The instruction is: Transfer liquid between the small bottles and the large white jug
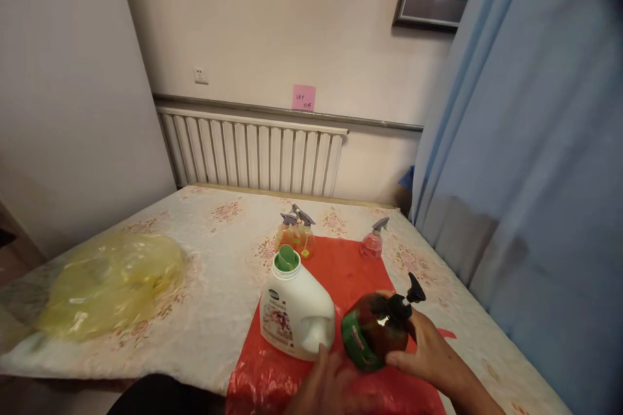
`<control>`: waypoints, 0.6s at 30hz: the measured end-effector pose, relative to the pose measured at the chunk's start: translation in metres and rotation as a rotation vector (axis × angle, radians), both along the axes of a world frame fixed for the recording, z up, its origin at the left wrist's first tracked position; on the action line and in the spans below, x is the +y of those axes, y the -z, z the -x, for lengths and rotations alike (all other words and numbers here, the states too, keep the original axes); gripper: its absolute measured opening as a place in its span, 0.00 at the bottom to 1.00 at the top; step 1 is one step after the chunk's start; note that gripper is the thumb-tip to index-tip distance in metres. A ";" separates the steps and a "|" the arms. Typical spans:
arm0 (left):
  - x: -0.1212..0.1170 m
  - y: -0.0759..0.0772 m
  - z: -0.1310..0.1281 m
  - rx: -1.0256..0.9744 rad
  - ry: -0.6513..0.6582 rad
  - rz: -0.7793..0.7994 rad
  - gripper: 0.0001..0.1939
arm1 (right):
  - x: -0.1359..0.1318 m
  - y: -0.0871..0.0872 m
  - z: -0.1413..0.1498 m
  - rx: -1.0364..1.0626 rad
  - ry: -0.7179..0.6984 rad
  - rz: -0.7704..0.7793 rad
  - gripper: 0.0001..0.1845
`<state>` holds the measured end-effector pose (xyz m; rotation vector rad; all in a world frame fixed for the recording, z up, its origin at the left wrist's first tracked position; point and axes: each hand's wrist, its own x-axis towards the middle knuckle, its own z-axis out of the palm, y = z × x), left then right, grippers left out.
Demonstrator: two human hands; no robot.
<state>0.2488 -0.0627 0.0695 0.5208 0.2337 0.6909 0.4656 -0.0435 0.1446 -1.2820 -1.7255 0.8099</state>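
My right hand (pixel 423 353) is closed around a brown pump bottle (pixel 377 337) with a green label and a black pump head. The bottle leans to one side over the red plastic sheet. Blurred by motion, my left hand (pixel 325 386) is low in the middle with its fingers apart, nearest to the handle side of a white jug (pixel 296 311). The jug stands upright and uncapped, showing a green spout inside its neck. Whether my left fingertips touch it, I cannot tell.
A red plastic sheet (pixel 335 272) lies on the flower-patterned tablecloth (pixel 221 259). Orange and yellowish spray bottles (pixel 306 237) stand behind the jug, and a pink spray bottle (pixel 372 245) farther right. A crumpled yellow plastic bag (pixel 117 285) lies left. A blue curtain (pixel 516 162) hangs right.
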 end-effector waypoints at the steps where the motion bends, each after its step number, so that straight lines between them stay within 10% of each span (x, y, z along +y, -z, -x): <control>1: 0.000 -0.005 -0.004 -0.040 0.024 -0.024 0.42 | -0.007 0.001 -0.002 -0.008 -0.011 0.016 0.37; 12: -0.011 0.004 -0.013 -0.137 0.040 0.005 0.37 | -0.039 0.016 0.015 0.170 -0.119 0.238 0.53; 18: -0.013 0.019 -0.019 -0.150 -0.099 -0.054 0.34 | -0.033 0.020 0.023 0.480 -0.081 0.089 0.34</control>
